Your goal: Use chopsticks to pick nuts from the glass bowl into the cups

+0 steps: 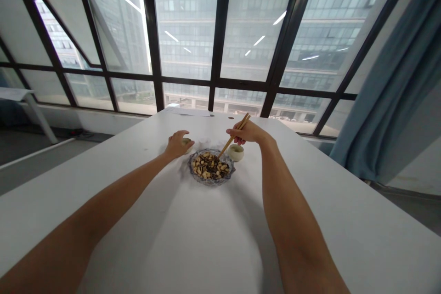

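A scalloped glass bowl (211, 181) holds a mix of pale and dark seeds (208, 165). My right hand (248, 132) grips a pair of wooden chopsticks (227, 145), whose tips reach into the seeds. Beneath that hand, just right of the bowl, stands a small pale cup (236, 153). My left hand (178, 144) is curved around a second small cup (186, 141), left of the bowl and partly hidden by the fingers. Thumb and fingers are apart around this cup; whether they press on it is hard to tell.
The white table (193, 234) extends under both arms. Small clear items (204, 141) lie behind the bowl. Two small dark discs and a white sheet (191, 111) are at the far edge. Windows rise beyond; a blue curtain (389, 87) hangs at right.
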Tool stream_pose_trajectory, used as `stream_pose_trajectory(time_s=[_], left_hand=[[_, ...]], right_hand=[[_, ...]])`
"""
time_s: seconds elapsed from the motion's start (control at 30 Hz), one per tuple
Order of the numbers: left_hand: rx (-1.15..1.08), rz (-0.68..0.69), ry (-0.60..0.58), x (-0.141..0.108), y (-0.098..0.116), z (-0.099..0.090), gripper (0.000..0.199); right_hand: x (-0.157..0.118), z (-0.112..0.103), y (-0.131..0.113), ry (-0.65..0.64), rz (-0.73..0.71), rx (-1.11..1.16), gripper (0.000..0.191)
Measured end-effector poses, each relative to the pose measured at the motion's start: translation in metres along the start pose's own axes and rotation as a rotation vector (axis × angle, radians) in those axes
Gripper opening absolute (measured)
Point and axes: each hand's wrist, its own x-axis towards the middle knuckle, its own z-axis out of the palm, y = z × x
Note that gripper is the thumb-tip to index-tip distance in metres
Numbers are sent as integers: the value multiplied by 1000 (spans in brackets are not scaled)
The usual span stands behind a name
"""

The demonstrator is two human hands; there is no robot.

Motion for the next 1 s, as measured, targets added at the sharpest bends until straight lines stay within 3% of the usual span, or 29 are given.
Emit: stream_pose_trajectory(time_s=[0.17, 0.47, 0.73, 1.0], left_hand=[[-87, -104, 36, -17, -14, 9, 58], [-100, -201, -132, -23, -16, 15, 82], [-120, -213, -106, -24, -18, 16, 79], [-134, -227, -113, -23, -20, 18, 80]], right_hand=[[2, 3, -1, 6, -15, 29, 36], [3, 2, -2, -22, -50, -38, 34], [4, -4, 2, 6, -87, -56, 35], [-7, -11, -8, 110, -124, -1, 35]])
